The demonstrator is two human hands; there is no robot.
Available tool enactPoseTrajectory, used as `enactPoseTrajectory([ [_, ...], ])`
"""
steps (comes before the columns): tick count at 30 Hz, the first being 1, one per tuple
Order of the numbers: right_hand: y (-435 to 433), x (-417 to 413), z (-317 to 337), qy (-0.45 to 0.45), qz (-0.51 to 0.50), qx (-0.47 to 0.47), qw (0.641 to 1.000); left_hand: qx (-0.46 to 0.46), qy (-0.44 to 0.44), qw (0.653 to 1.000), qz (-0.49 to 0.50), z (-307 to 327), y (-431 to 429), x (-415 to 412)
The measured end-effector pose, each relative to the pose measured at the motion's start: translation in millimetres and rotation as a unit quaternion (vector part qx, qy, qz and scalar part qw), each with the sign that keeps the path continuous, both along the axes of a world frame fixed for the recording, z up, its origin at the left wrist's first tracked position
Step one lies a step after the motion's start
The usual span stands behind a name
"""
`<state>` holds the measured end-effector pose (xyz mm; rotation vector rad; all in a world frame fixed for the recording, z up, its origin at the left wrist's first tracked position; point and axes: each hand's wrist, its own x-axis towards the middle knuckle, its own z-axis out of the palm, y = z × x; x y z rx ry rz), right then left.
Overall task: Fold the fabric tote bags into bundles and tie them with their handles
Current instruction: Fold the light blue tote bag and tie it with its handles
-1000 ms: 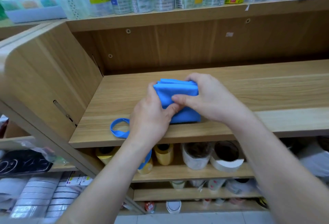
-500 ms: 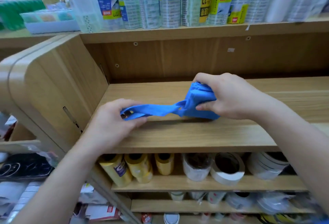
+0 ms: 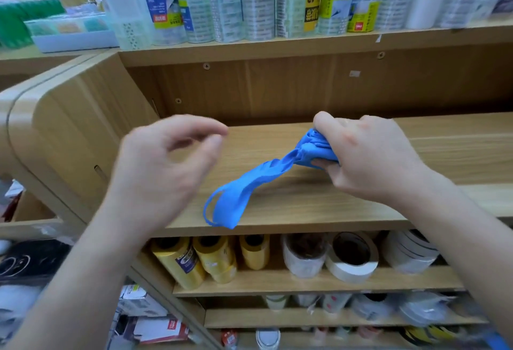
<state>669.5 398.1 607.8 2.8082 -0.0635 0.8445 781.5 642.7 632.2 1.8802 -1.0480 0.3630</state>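
A blue fabric tote bag (image 3: pixel 313 147) is bunched into a small bundle, and my right hand (image 3: pixel 369 160) grips it above the wooden shelf board (image 3: pixel 305 205). Most of the bundle is hidden inside the fist. Its blue handles (image 3: pixel 236 199) trail down to the left and their loop ends lie on the board near the front edge. My left hand (image 3: pixel 166 166) hovers to the left of the handles, blurred, with fingers loosely curved and thumb near the fingertips, holding nothing.
The shelf's curved wooden side panel (image 3: pixel 69 133) rises at the left. Packs of clear tape (image 3: pixel 249 2) line the shelf above. Below the board stand yellow rolls (image 3: pixel 200 258) and white tape rolls (image 3: pixel 349 258). Boxes and bags fill the lower left.
My left hand has let go of the handles and lifted away; the handles have dropped onto the board. My right hand has raised the bundle and squeezes it tighter.
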Motion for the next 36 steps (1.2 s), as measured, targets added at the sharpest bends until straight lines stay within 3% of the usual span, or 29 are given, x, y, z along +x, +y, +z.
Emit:
enactPoseTrajectory([
  [2, 5, 1, -3, -0.035, 0.019, -0.013, 0.999, 0.15, -0.111, 0.982, 0.042, 1, -26, -16],
  [4, 11, 2, -6, -0.066, 0.041, -0.027, 0.997, 0.269, -0.116, 0.954, 0.07, -6, -49, -17],
  [6, 15, 0, -9, -0.09, 0.052, -0.036, 0.994, 0.311, -0.09, 0.944, 0.064, -13, -65, -11],
  [13, 9, -5, -24, -0.135, 0.053, -0.025, 0.989, 0.215, -0.092, 0.972, 0.006, -22, -72, -4],
  [16, 6, -8, -26, -0.139, 0.052, -0.01, 0.989, 0.179, 0.065, 0.976, -0.101, -14, -64, -1],
  [18, 2, -8, -26, -0.144, 0.045, 0.008, 0.989, 0.139, 0.218, 0.946, -0.195, -5, -53, -1],
  [20, -5, -9, -25, -0.143, 0.035, 0.036, 0.988, 0.089, 0.295, 0.915, -0.261, 2, -42, 2],
  [26, -20, -14, -29, -0.142, 0.015, 0.156, 0.977, -0.053, 0.338, 0.859, -0.382, 13, -18, 0],
  [28, -19, -16, -29, -0.132, 0.032, 0.227, 0.964, -0.094, 0.354, 0.867, -0.339, 17, -19, -4],
  [30, -14, -20, -25, -0.108, 0.057, 0.268, 0.956, -0.159, 0.405, 0.874, -0.218, 15, -26, 0],
  [34, -6, -26, -10, 0.01, 0.082, 0.316, 0.945, -0.257, 0.538, 0.801, -0.051, 0, -36, 20],
  [36, -8, -25, -2, 0.066, 0.074, 0.358, 0.928, -0.228, 0.546, 0.805, -0.033, -9, -33, 24],
])
